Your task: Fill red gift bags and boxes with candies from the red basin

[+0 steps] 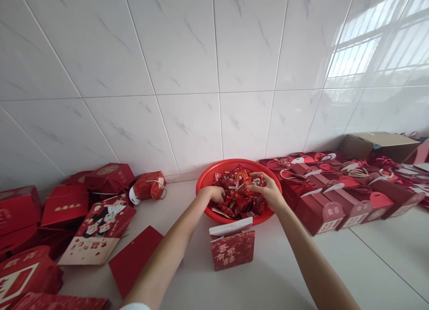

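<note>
Clock positions are taken from the centre of the basket, with 12 o'clock towards the wall. A white tiled wall (187, 55) is noted along the 12 o'clock side, and a pale work surface (268, 274) is laid out below it. From 3 to 4 o'clock, rows of closed gift boxes (317, 211) are packed side by side; between 2 and 3 o'clock, a brown carton (395, 138) is seen behind them. From 8 to 9 o'clock, red boxes (65, 205) are loosely grouped, and a picture card (100, 232) is leaned beside them. A red basket (200, 185) is found near the wall and is well filled. A plain red card (134, 256) is laid flat at 8 o'clock. At 6 o'clock, just before the basket, a printed box (233, 252) is stood upright with its white flap raised.

The left hand (216, 194) is placed inside the basket at 9 o'clock, its fingers curled; whether anything is gripped cannot be told. The right hand (270, 191) is placed at 3 o'clock, thumb and forefinger parted around a packet; a firm grip cannot be confirmed. The wrapped packets (239, 189) are heaped in the basket, beneath both hands.

The step in hand is judged to be selection of packets. For the next move, a secure pinch and clearance over the rim would be required.
</note>
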